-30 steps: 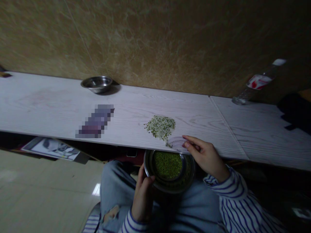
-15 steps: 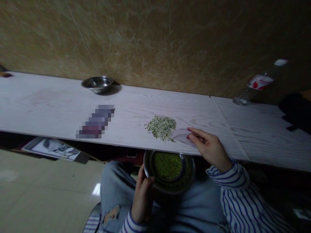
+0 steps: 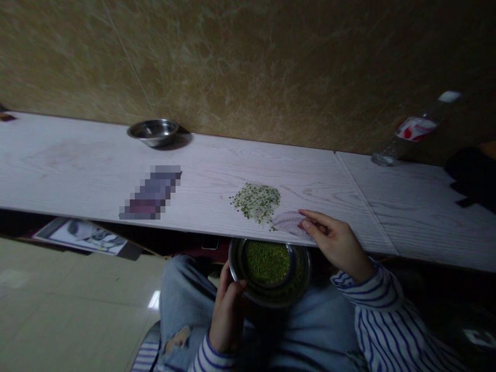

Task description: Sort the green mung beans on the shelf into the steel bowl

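My left hand (image 3: 229, 310) grips the rim of a metal bowl (image 3: 300, 289), held below the table's front edge above my lap. Green beans (image 3: 267, 262) cover the bowl's bottom. With thumb and fingers, my right hand (image 3: 333, 237) pinches a clear plastic protractor (image 3: 289, 222) low over the tabletop. The protractor's curved edge is at the lower right of a pile of white grains mixed with green beans (image 3: 256, 201). A few green beans lie loose around the pile, some close to the protractor.
A second metal bowl (image 3: 153, 134) stands by the wall at the back left. A pixelated flat object (image 3: 151, 194) lies left of the pile. On the right are a clear bottle (image 3: 414, 129) and a dark item (image 3: 473, 178). Printed paper (image 3: 83, 235) shows under the table (image 3: 70, 170).
My right hand and the protractor have shifted slightly toward the table's front edge, away from the pile. The left hand and the bowl stay in place.
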{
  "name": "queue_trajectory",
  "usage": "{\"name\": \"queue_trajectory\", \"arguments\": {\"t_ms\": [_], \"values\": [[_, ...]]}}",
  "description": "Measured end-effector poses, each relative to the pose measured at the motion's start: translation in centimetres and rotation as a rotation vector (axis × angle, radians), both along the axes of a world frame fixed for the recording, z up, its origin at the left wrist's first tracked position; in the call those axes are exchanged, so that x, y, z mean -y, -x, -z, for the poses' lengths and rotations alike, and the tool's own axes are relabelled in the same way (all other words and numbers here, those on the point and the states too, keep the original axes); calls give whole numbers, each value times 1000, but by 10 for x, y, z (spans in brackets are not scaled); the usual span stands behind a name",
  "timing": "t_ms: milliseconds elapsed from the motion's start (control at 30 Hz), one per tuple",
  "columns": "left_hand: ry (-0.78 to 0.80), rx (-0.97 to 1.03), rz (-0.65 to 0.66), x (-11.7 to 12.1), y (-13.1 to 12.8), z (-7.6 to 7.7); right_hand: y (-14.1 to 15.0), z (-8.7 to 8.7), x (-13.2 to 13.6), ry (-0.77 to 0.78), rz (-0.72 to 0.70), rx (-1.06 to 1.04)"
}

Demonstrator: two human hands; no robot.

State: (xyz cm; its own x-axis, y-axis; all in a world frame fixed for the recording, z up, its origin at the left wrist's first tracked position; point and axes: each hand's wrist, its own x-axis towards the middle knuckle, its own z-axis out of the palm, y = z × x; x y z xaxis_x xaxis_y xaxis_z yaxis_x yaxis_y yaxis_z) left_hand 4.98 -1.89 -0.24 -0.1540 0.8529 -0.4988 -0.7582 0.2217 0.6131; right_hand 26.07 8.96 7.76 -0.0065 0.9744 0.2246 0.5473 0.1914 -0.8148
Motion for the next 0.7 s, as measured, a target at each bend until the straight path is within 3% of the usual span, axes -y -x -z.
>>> {"name": "queue_trajectory", "arguments": {"t_ms": [700], "values": [[-5,-6,10,-1,0,-4,3,-2,4,-18,-35,34]]}}
